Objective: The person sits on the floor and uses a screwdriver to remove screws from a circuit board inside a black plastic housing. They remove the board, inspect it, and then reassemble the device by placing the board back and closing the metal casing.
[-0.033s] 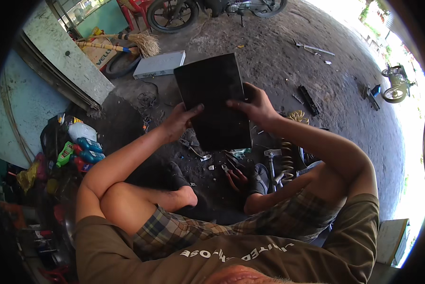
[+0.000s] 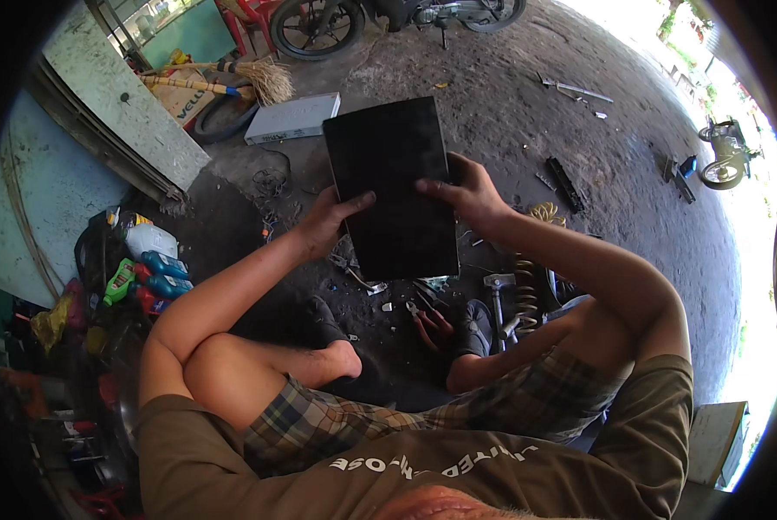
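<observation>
A flat black rectangular panel (image 2: 394,147), glossy like a screen, is held up in front of me over the ground between my feet. My left hand (image 2: 326,222) grips its left edge, the thumb lying on the face and the fingers behind. On the right edge my right hand (image 2: 475,198) holds it the same way, thumb across the front. The panel leans slightly, and its back is hidden from me. Below it, near my right foot, lie red-handled pliers (image 2: 425,324) and other small tools. A hammer-shaped metal tool (image 2: 498,290) and a coil spring (image 2: 525,290) are farther right.
A white flat box (image 2: 295,120) lies beyond my left hand, near straw brooms (image 2: 267,82) and a tyre (image 2: 224,121). Bottles (image 2: 165,264) cluster at left. A motorcycle (image 2: 319,30) stands at the far side; a dark bar (image 2: 564,184) lies on the ground at right.
The black panel has shifted and turned very slightly, its top edge a little to the right. Both hands keep their hold and move barely with it.
</observation>
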Tool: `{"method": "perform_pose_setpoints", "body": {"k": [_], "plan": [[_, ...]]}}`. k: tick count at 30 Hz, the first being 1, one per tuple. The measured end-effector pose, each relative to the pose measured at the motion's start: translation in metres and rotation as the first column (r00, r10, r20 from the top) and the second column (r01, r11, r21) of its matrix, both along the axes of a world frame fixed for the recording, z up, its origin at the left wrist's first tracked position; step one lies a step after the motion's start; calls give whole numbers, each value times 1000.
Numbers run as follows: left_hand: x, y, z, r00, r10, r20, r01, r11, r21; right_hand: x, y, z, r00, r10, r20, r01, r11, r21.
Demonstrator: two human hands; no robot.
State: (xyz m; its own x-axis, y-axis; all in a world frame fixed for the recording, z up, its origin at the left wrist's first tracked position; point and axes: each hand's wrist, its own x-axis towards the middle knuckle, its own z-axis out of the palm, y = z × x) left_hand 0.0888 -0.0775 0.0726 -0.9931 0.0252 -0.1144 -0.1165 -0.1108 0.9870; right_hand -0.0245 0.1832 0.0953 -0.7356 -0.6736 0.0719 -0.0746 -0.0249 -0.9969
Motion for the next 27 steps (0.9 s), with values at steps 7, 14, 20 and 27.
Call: {"method": "perform_pose_setpoints", "body": {"k": [7,14,20,27], "plan": [[-6,5,14,999,39,-36,-36,997,61,-13,1,1,929,-84,360,82,996,22],[-25,-9,45,948,300,-103,-297,954,48,-21,-13,2,956,-66,286,-3,972,233],[-28,-33,71,984,101,144,-141,941,307,-39,-62,22,923,-98,372,108,994,-7],[35,-100,50,950,311,-33,-218,736,641,-33,-123,60,960,59,273,-67,998,20]]}}
